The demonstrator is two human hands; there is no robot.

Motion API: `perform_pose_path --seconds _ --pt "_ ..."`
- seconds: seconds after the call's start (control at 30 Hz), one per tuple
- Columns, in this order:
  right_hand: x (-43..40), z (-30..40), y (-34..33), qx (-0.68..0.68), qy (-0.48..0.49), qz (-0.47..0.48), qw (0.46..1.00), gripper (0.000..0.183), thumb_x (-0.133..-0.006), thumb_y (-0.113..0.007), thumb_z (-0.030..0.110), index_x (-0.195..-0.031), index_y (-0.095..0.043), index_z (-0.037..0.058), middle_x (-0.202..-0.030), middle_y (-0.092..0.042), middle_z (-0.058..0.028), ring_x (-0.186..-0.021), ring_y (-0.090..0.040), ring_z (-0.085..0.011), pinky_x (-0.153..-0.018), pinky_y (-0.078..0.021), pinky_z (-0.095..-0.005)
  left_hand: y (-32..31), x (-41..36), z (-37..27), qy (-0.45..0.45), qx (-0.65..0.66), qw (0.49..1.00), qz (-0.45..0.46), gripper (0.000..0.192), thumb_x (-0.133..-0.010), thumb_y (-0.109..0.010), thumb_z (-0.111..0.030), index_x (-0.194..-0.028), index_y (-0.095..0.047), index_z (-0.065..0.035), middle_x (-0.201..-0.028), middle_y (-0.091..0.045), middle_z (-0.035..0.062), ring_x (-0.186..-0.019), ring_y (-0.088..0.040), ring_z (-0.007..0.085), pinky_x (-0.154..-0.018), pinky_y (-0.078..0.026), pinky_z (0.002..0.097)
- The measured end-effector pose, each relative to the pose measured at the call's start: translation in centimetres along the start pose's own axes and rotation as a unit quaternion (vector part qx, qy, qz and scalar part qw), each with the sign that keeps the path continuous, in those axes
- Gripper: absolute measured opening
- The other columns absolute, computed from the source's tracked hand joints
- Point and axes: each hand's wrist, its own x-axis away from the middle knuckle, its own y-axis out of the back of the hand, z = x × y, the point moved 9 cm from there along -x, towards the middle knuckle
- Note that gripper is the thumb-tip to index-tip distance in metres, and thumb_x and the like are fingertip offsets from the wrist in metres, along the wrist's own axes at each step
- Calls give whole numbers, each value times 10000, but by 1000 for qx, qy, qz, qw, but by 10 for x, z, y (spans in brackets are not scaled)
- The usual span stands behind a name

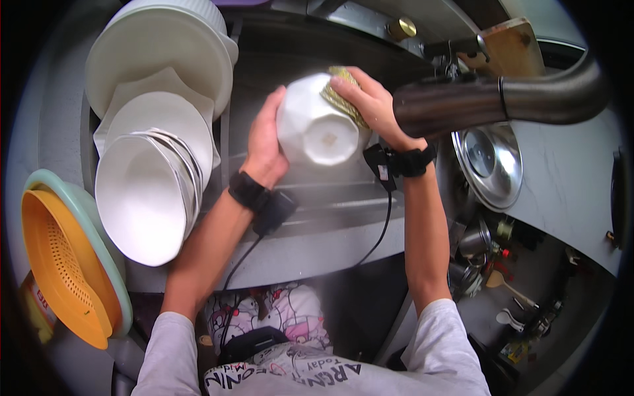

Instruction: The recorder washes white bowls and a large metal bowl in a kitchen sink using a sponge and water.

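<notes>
A white faceted bowl (302,116) is held bottom up over the sink (317,198), its foot ring facing me. My left hand (267,136) grips the bowl's left side, thumb along the wall. In my right hand (369,106) is a yellow-green scouring pad (342,96), pressed against the bowl's upper right wall. The bowl's inside is turned away and hidden. Both wrists wear black straps with small cabled devices.
Stacked white bowls (141,198), plates (161,116) and a large white basin (158,44) stand at left. An orange colander (64,262) sits by a mint-green basin (91,218). The dark faucet (455,104) juts in beside my right hand; stainless-steel lids (490,163) lie right.
</notes>
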Motion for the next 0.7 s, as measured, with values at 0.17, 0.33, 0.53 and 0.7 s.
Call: perform_pose_path --seconds 0.17,0.33,0.53,0.7 --pt "38 -8 -6 -101 58 -147 982 536 -1044 -539 393 -1399 -479 -4 -1217 -602 -83 -1126 -541 -124 -1005 -418 -255 -3 3 -13 -21 3 1000 12 388 -1026 -546 -367 -1205 -646 -37 -1128 -711 82 -1028 -682 204 -934 -546 349" --pt "83 -73 -52 -193 56 -234 951 732 -1047 -409 592 -1480 -372 3 -1384 -511 -119 -1298 -468 -197 -1096 -377 -346 -11 2 -14 -13 76 996 38 385 -1026 -531 -366 -1237 -636 -61 -1181 -691 69 -1086 -659 219 -964 -539 374" --pt "70 -44 -33 -383 96 -214 893 589 -1011 -569 493 -1349 -514 14 -1221 -656 -92 -1133 -641 -166 -934 -539 -340 -18 7 -9 12 74 997 32 405 -1023 -517 -405 -1235 -650 -87 -1205 -688 41 -1122 -630 189 -1012 -467 350" --pt "52 -112 -15 -570 -97 -172 798 698 -933 -614 609 -1391 -549 86 -1295 -658 -96 -1154 -654 -260 -1009 -543 -419 -6 2 -27 37 30 996 76 404 -996 -547 -294 -1206 -643 38 -1204 -696 148 -1084 -671 264 -1009 -503 383"
